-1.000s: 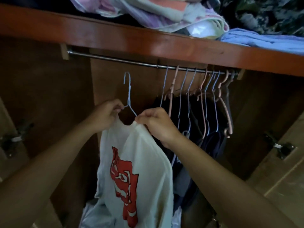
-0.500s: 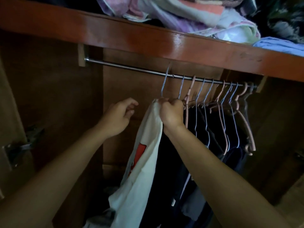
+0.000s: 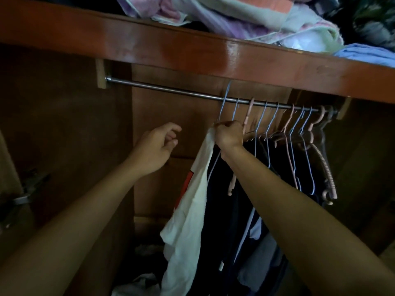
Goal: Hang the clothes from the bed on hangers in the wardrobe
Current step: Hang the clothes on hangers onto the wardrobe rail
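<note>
A white T-shirt with a red print hangs edge-on from a blue wire hanger. The hanger's hook is over the metal rail, left of the other hangers. My right hand grips the shirt's collar and the hanger's neck just under the rail. My left hand hovers to the left of the shirt with loosely curled fingers, holding nothing.
Several blue and pink hangers crowd the rail's right half, some with dark clothes. The wooden shelf above carries folded blankets. Door hinges show at the left. Crumpled clothes lie on the wardrobe floor.
The hanger with the white shirt went from in front of me onto the rail, turning edge-on. My left hand let go of it and drew back to the left.
</note>
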Demonstrator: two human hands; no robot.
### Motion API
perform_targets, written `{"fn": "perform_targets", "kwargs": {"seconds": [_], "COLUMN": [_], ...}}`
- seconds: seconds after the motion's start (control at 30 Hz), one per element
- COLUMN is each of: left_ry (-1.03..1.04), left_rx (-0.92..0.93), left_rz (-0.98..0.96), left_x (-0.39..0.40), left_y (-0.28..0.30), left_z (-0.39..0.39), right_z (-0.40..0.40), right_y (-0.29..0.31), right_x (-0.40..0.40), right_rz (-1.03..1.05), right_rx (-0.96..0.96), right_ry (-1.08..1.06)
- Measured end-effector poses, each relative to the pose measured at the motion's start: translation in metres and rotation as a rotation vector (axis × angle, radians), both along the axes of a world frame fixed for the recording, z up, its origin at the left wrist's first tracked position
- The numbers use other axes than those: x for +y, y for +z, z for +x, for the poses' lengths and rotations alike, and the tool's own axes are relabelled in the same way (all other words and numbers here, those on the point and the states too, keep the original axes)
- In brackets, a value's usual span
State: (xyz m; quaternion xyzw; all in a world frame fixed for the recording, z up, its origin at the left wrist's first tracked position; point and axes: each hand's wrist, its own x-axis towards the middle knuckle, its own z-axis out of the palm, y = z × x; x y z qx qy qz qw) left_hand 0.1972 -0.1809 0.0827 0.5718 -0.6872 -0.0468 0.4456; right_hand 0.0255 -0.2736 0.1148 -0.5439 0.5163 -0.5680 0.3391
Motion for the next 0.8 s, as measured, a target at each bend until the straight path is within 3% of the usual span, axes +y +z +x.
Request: {"fn": "perform_targets", "kwargs": {"seconds": [0.27,0.6,0.8], "left_ry": [0.006,0.046,0.132], "left_rx": [0.003,-0.084,-0.309], "left_rz": [0.045,0.228,0.654], "left_x": [-0.003,-0.006,0.000], "left_y": [0.001,0.002,0.017], "left_z": [-0.003,-0.009,-0.014], "right_z": [0.004,-0.008,-0.026], "right_y": [-0.028,0.002,0.015], "right_x": [-0.039,-0.002,0.013], "right_rz": [0.058,0.189,0.174], "right_rx": [0.029,0.357,0.710], "right_ry": [0.035,0.151,0.218]}}
